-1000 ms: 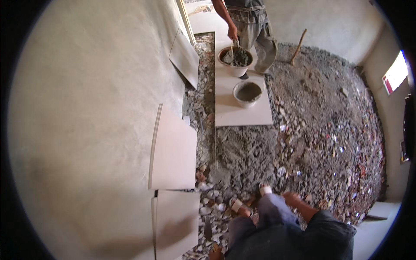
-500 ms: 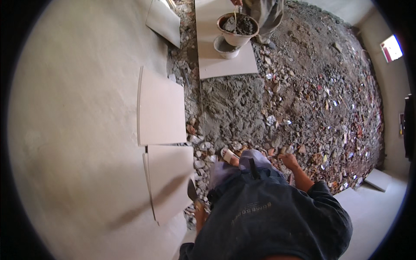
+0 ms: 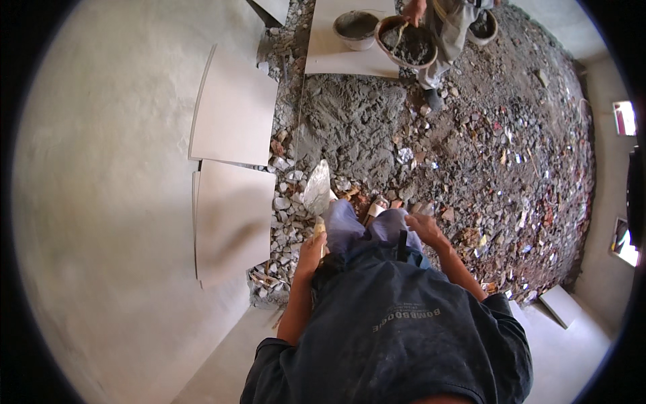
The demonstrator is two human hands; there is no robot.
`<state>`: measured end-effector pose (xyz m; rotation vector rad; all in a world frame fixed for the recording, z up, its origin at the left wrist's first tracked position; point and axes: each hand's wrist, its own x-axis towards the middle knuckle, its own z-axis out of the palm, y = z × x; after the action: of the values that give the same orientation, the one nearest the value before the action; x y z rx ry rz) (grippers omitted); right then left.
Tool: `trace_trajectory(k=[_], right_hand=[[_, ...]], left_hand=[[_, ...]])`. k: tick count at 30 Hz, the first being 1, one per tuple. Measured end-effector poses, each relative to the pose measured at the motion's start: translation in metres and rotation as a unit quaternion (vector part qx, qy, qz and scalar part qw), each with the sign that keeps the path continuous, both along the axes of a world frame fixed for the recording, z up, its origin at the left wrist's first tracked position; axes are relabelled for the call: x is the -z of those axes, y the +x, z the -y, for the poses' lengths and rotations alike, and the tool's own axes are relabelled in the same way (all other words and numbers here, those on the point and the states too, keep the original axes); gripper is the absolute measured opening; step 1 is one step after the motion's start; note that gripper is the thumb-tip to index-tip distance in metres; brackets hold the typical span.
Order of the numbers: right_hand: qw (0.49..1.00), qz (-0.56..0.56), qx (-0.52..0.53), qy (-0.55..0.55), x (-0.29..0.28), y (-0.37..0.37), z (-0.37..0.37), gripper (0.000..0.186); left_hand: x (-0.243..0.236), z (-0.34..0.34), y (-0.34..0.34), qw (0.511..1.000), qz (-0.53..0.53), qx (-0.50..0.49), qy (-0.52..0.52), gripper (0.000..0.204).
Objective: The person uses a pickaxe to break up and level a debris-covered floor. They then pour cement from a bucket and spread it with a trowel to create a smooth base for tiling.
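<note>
A trowel (image 3: 317, 190) with a pale, mortar-smeared blade points away from me, over the broken stones beside my left knee. My left hand (image 3: 311, 252) is closed round its light handle. My right hand (image 3: 424, 229) lies against my right knee, fingers stretched and apparently holding nothing. Beyond my feet spreads a bed of wet grey mortar (image 3: 353, 128). At its far end a co-worker's hand (image 3: 415, 9) grips the handle of a bucket of mortar (image 3: 406, 46), held tilted above the ground.
Large pale tiles (image 3: 235, 114) lean along the left wall (image 3: 114, 202). Another tile (image 3: 356, 59) lies past the mortar, bearing a second bucket (image 3: 355, 28). A third bucket (image 3: 482, 28) stands behind the co-worker's legs. Rubble (image 3: 498, 175) covers the right side. A taut string (image 3: 300, 108) borders the mortar.
My left hand has brought the trowel forward from beside my hip. My right hand has moved from the rubble to my knee. The co-worker has lifted the mortar bucket off the other one, rightward.
</note>
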<state>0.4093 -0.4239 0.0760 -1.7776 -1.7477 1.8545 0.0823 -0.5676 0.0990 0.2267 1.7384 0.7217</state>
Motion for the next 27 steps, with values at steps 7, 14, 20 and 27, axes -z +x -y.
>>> trace_trajectory(k=[7, 14, 20, 27], right_hand=[[0.977, -0.171, -0.124, -0.021, -0.036, -0.074, -0.011, 0.061], [0.962, -0.197, -0.157, -0.105, -0.076, -0.110, -0.019, 0.063], [0.978, -0.041, -0.199, 0.053, -0.029, -0.099, -0.015, 0.046], [0.974, 0.041, -0.215, 0.059, 0.057, -0.041, 0.010, 0.017]], left_hand=[[-0.039, -0.025, 0.054, 0.982, 0.139, -0.011, 0.125, 0.024], [-0.052, -0.044, 0.085, 0.957, 0.195, 0.096, 0.192, 0.028], [-0.012, -0.045, 0.047, 0.941, 0.029, 0.296, 0.160, 0.040], [0.046, -0.037, -0.077, 0.917, -0.161, 0.363, 0.025, 0.050]])
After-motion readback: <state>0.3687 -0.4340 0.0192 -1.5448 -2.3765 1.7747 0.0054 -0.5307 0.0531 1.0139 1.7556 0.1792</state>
